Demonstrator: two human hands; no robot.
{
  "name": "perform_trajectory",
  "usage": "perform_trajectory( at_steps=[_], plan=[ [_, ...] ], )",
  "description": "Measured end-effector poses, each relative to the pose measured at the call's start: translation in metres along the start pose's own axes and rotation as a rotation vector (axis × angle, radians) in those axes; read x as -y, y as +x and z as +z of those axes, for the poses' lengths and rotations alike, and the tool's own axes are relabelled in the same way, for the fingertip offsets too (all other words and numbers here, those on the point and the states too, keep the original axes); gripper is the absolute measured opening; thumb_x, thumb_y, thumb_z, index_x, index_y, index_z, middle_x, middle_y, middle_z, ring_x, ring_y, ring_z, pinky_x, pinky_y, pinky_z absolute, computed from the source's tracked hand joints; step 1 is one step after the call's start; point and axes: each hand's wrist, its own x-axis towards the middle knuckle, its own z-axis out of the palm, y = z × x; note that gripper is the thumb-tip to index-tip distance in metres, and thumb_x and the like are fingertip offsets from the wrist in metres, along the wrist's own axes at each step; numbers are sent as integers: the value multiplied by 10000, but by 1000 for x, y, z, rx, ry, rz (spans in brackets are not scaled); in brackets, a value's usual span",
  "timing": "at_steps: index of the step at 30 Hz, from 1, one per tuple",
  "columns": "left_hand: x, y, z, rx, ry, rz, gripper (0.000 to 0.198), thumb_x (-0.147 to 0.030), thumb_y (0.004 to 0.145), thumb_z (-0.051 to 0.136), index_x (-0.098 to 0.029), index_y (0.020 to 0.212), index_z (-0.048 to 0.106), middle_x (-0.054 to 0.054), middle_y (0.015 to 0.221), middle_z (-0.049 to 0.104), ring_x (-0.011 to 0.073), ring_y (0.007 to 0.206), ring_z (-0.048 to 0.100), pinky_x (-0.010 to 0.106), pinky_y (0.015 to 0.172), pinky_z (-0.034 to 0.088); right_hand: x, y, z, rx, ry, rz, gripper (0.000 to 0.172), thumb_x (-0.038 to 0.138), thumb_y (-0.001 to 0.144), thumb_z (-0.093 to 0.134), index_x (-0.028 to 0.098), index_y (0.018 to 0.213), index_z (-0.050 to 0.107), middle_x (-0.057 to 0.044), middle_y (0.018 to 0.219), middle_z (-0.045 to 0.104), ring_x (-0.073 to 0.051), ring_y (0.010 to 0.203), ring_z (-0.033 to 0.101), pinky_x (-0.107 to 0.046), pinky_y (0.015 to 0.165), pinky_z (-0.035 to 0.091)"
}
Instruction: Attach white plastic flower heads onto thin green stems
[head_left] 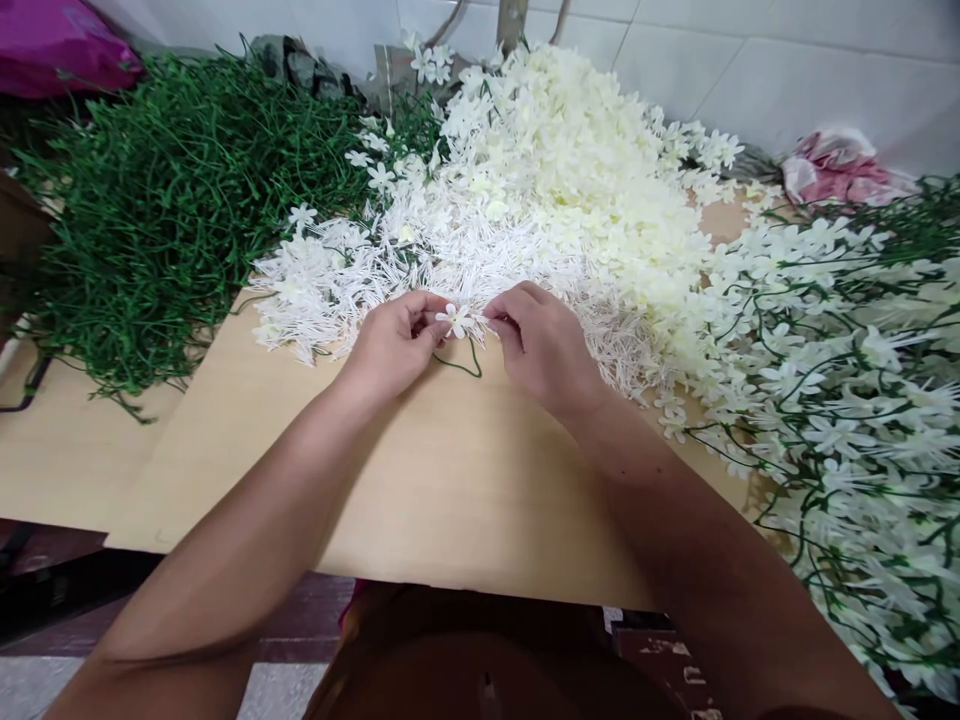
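Note:
Over the middle of the board, my left hand (397,340) pinches a white artificial flower (457,320) between thumb and fingers. A thin green stem (474,362) curves down below the flower onto the board. My right hand (540,340) is closed at the flower's right side, its thumb and fingertips pressed together on what looks like a white tip of it. The exact spot under the right fingertips is too small to make out. Just beyond both hands lies a heap of thin white spiky flower pieces (495,250).
A mound of green stems (202,190) fills the back left. Cream-white petals (585,150) are piled against the tiled wall (690,50). Stemmed white flowers (840,400) are heaped along the right. The wooden board's front edge (465,570) is near my body. A magenta bag (60,45) sits at far left.

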Motion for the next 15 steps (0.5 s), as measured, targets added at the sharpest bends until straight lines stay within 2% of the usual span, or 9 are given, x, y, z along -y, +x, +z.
perform_trajectory(
  at_steps=[4, 10, 15],
  plan=[
    [-3, -3, 3, -20, 49, 27, 223, -250, 784, 596, -161, 979, 656, 7, 698, 654, 131, 636, 585, 268, 652, 451, 6, -1, 2, 22, 44, 5, 78, 127, 837, 518, 186, 794, 546, -40, 797, 609, -158, 746, 532, -291, 698, 407],
    [-15, -11, 5, -60, 247, 137, 201, -225, 791, 583, -182, 954, 693, 22, 812, 709, 138, 717, 609, 273, 692, 452, 10, -2, 4, 26, 193, 155, 128, 126, 778, 573, 203, 772, 471, 21, 693, 560, -117, 627, 480, -275, 629, 368],
    [-21, -14, 7, -58, 310, 151, 221, -233, 803, 567, -193, 978, 696, 20, 822, 719, 148, 739, 618, 276, 701, 461, 12, -2, 6, 17, 260, 244, 119, 161, 784, 566, 208, 759, 460, 29, 670, 554, -108, 593, 465, -270, 599, 356]
  ],
)
